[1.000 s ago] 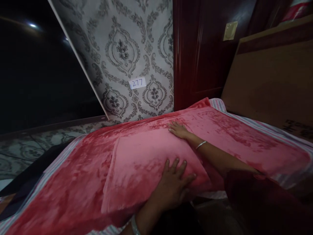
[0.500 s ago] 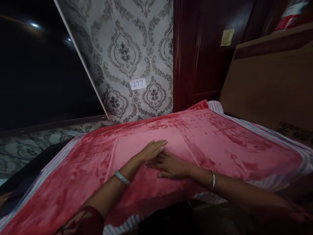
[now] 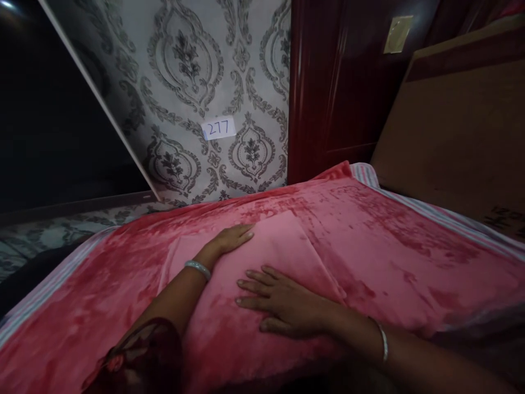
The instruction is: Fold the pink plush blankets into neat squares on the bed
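A smooth pink folded cloth (image 3: 283,241) lies on a plush red-pink blanket (image 3: 394,235) with a striped border. My left hand (image 3: 235,238) rests flat on the cloth's upper part, its fingers pointing right. Lower and to the right, my right hand (image 3: 283,303) lies palm down with its fingers spread, touching the cloth. Neither hand grips anything. A pale bangle (image 3: 198,268) circles my left wrist, and a thin silver one (image 3: 384,342) is on my right.
A large dark screen (image 3: 61,120) stands at the left. Behind the blanket are patterned wallpaper with a paper label (image 3: 219,128) marked 277 and a dark red wooden panel (image 3: 328,93). At the right leans a big cardboard box (image 3: 459,131).
My hands were together, the fingertips overlapping; now they are apart. The left has moved up and left, and the right's fingers have spread. The view has shifted a little closer.
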The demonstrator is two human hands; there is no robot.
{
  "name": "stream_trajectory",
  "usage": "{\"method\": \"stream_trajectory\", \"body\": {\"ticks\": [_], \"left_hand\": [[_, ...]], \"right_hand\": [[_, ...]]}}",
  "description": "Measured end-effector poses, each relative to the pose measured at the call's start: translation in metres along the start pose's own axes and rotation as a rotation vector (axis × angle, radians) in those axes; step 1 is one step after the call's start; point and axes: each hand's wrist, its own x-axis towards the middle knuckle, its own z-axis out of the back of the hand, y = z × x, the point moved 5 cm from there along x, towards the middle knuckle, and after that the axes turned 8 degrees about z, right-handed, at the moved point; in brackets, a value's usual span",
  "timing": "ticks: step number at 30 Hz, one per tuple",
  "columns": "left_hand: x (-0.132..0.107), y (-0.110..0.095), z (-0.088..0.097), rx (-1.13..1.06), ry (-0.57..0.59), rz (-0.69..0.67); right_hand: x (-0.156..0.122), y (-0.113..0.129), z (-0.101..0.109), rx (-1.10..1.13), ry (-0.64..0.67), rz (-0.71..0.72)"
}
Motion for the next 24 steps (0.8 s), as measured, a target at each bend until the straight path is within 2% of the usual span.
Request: {"method": "stream_trajectory", "body": {"ticks": [4, 8, 11, 14, 16, 18, 21, 24], "left_hand": [[0.001, 0.006, -0.005, -0.022, -0.084, -0.038], [-0.003, -0.002, -0.005, -0.003, -0.098, -0.04], [-0.006, -0.011, -0.003, 0.082, -0.094, 0.04], [-0.015, -0.023, 0.007, 0.213, -0.173, 0.124], [-0.027, -0.033, 0.016, 0.219, -0.24, 0.087], [-0.046, -0.045, 0.023, 0.12, -0.255, -0.016], [-0.082, -0.058, 0.028, -0.083, -0.173, -0.184], [-0.115, -0.06, 0.026, -0.131, -0.067, -0.248]], "right_hand": [[-0.001, -0.001, 0.0, 0.005, -0.013, 0.002], [-0.001, -0.002, -0.002, -0.006, -0.021, -0.003], [-0.001, -0.003, -0.006, -0.036, -0.019, -0.005], [-0.002, -0.004, -0.008, -0.056, -0.006, -0.015], [-0.003, -0.006, -0.008, -0.053, 0.016, -0.028], [-0.002, -0.004, -0.006, -0.045, 0.05, -0.036], [0.011, 0.01, 0.0, -0.061, 0.071, 0.007], [0.041, 0.035, -0.002, -0.076, 0.06, 0.16]]}}
